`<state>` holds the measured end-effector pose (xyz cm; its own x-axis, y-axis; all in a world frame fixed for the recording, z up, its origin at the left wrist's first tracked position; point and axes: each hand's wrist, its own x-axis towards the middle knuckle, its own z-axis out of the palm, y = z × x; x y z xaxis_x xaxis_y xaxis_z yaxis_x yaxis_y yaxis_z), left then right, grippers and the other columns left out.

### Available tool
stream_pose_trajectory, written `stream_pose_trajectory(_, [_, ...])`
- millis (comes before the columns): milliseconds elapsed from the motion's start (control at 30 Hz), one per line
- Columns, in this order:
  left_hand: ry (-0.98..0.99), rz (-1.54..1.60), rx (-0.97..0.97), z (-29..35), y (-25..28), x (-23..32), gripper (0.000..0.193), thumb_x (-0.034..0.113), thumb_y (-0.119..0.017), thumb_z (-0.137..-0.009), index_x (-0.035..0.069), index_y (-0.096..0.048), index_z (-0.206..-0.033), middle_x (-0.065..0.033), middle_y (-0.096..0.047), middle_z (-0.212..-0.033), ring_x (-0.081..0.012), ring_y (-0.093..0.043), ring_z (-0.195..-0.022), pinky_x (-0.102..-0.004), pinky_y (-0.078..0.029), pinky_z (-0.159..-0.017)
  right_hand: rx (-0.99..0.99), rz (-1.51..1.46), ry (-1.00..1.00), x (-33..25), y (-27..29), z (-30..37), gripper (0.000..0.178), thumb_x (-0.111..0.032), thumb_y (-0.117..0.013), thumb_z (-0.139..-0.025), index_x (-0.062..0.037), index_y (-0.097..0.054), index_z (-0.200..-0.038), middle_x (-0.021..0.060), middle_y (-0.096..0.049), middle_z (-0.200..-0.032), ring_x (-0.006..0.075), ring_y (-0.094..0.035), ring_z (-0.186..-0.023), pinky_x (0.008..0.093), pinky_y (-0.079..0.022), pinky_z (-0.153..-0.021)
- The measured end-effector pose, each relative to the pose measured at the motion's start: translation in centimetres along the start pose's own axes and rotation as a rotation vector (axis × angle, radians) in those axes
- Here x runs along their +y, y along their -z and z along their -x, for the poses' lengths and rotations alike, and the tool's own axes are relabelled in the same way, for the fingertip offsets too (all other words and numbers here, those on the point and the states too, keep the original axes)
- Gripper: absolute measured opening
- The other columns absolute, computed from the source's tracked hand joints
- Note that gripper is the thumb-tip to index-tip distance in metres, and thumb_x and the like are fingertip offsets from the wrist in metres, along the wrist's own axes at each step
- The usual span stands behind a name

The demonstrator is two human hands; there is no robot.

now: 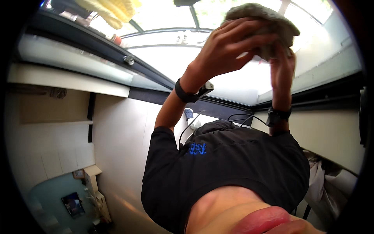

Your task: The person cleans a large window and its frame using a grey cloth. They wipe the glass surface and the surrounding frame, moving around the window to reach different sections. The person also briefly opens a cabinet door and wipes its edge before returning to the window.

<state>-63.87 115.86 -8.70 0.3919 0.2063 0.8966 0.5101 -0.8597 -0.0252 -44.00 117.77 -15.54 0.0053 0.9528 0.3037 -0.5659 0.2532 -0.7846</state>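
Gripping a soft, bunched grey-green fabric bundle (274, 21) up beyond the black short-sleeved cotton T-shirt (241, 163), left hand (230, 43) half-curled around it! Meeting its lower side with bent right hand (283, 66), grip too blurred to tell.

Bright windows (163, 17) beyond the fingers (255, 40); dark frame (97, 45) left of them; pale floor (120, 156) below-left; teal wall (48, 197) farther below-left; white wall (325, 74) right.

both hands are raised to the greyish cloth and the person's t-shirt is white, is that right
Not quite: the t-shirt is black, not white, as the head view shows. The left hand and right hand are indeed raised to the greyish cloth.
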Motion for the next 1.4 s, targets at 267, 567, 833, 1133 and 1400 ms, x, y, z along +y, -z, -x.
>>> stream_pose_trajectory(267, [-0.118,-0.071,0.177,-9.1,-20.2,6.6,0.053,0.02,-0.074,-0.075,0.038,-0.062,-0.123,0.0091,-0.059,-0.124,-0.0113,-0.058,-0.112,-0.028,-0.044,-0.086,0.458,0.199,0.316,-12.4,13.3,-1.0,0.039,-0.023,-0.057,-0.105,0.0034,-0.058,-0.133,0.0086,-0.066,-0.119,0.0181,-0.065,-0.107,0.0327,-0.051,-0.094])
stream_pose_trajectory(567, [-0.171,-0.18,0.151,-11.8,-25.9,9.9,0.053,0.025,-0.074,-0.075,0.038,-0.062,-0.125,0.0098,-0.058,-0.12,-0.0098,-0.054,-0.117,-0.026,-0.042,-0.089,0.482,0.239,0.387,-15.0,16.7,0.2,0.038,-0.022,-0.054,-0.106,-0.0009,-0.055,-0.137,0.0049,-0.065,-0.115,0.0124,-0.061,-0.099,0.0317,-0.051,-0.081])
stream_pose_trajectory(833, [-0.198,-0.112,0.019,-12.3,-24.1,9.3,0.05,0.022,-0.074,-0.078,0.032,-0.063,-0.125,0.0072,-0.058,-0.129,-0.0115,-0.053,-0.127,-0.0281,-0.044,-0.097,0.453,0.222,0.398,-14.9,16.1,-0.8,0.037,-0.022,-0.054,-0.105,-0.0039,-0.054,-0.138,0.0036,-0.065,-0.113,0.0126,-0.063,-0.094,0.0298,-0.051,-0.08])
stream_pose_trajectory(1133, [-0.191,-0.123,-0.03,-8.7,-18.7,7.3,0.048,0.021,-0.078,-0.082,0.028,-0.062,-0.126,0.0053,-0.056,-0.136,-0.0148,-0.051,-0.132,-0.0321,-0.046,-0.106,0.335,0.121,0.139,-14.7,10.0,1.7,0.047,-0.028,-0.034,-0.105,-0.0048,-0.05,-0.143,0.0106,-0.057,-0.14,0.0239,-0.056,-0.126,0.0439,-0.046,-0.102])
stream_pose_trajectory(1400, [-0.073,-0.276,0.119,-2.5,-6.7,1.7,0.044,0.023,-0.077,-0.082,0.032,-0.063,-0.123,0.0059,-0.059,-0.13,-0.0148,-0.054,-0.128,-0.0335,-0.044,-0.104,0.144,-0.086,-0.069,-9.5,0.4,1.2,0.076,-0.042,-0.048,-0.097,0.0104,-0.03,-0.149,0.0239,-0.041,-0.15,0.0368,-0.042,-0.137,0.055,-0.032,-0.114])
